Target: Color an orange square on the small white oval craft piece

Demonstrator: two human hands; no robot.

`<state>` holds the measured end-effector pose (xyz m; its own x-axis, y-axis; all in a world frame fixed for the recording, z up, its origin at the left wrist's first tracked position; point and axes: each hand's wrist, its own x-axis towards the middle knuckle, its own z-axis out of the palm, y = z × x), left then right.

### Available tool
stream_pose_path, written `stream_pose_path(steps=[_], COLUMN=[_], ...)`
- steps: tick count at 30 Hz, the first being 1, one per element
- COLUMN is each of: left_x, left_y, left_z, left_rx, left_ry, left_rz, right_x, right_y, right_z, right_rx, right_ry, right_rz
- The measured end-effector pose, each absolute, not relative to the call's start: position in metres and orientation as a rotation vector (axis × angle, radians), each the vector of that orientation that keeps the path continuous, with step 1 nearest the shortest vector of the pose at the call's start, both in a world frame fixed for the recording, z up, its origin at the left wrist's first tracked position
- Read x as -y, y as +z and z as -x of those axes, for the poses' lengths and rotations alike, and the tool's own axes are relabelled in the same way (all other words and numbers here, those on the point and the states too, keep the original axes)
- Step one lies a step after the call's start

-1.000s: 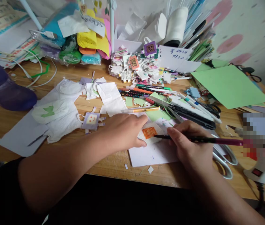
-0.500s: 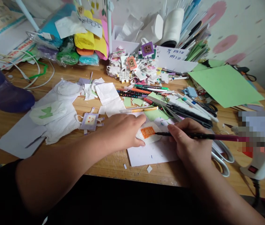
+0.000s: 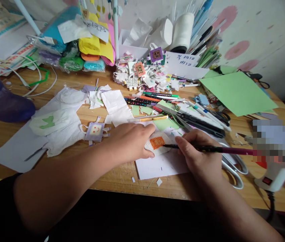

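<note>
Head cam: left hand [image 3: 132, 140] has the left end of the white textured piece [image 3: 168, 139] gripped, on paper [image 3: 161, 167] near the worktop [image 3: 118, 179]'s front edge. Right hand [image 3: 201, 158]'s pinching a dark pen [image 3: 209, 148] sideways, tip at the orange patch [image 3: 156, 143]'s right side.

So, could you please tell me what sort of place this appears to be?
Probably a craft desk: colored pens lie among green paper scraps, small decorated figures are heaped behind them, and the right hand holds a dark pen at an orange patch on a white textured piece.
</note>
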<state>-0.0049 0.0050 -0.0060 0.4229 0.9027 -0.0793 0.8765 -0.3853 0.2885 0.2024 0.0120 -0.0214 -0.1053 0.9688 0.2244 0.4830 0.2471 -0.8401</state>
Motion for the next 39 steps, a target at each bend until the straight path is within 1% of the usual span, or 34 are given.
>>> stream_pose_path(steps=[3, 7, 12, 17, 22, 27, 31, 35, 39], left_x=[-0.0050, -0.0051, -0.0050, -0.0048, -0.0050, -0.0049, -0.0045, -0.0046, -0.0052], left_y=[-0.0064, -0.0056, -0.0047, -0.0039, -0.0050, -0.0075, -0.0070, -0.0056, -0.0049], left_z=[0.0048, 0.0041, 0.0036, 0.0031, 0.0037, 0.0045, 0.0043, 0.0040, 0.0040], left_rx=[-1.537, -1.534, -1.524, -1.540, -1.536, -1.534, -1.533, -1.548, -1.535], left_ry=[0.139, 0.131, 0.140, 0.134, 0.143, 0.159, 0.158, 0.142, 0.143], left_rz=[-2.398, -2.399, -2.401, -2.419, -2.408, -2.409, -2.413, -2.402, -2.390], right_x=[-0.0114, -0.0103, -0.0117, -0.0100, -0.0125, -0.0143, -0.0156, -0.0158, -0.0153], right_y=[-0.0214, -0.0201, -0.0197, -0.0197, -0.0222, -0.0228, -0.0242, -0.0246, -0.0220], right_z=[-0.2031, -0.2020, -0.2033, -0.2009, -0.2043, -0.2069, -0.2075, -0.2070, -0.2047], right_rx=[1.653, 1.770, 1.683, 1.767, 1.706, 1.709, 1.641, 1.561, 1.663], right_ry=[0.763, 0.798, 0.736, 0.823, 0.731, 0.774, 0.760, 0.847, 0.779], right_rz=[1.365, 1.263, 1.361, 1.243, 1.338, 1.297, 1.344, 1.304, 1.335])
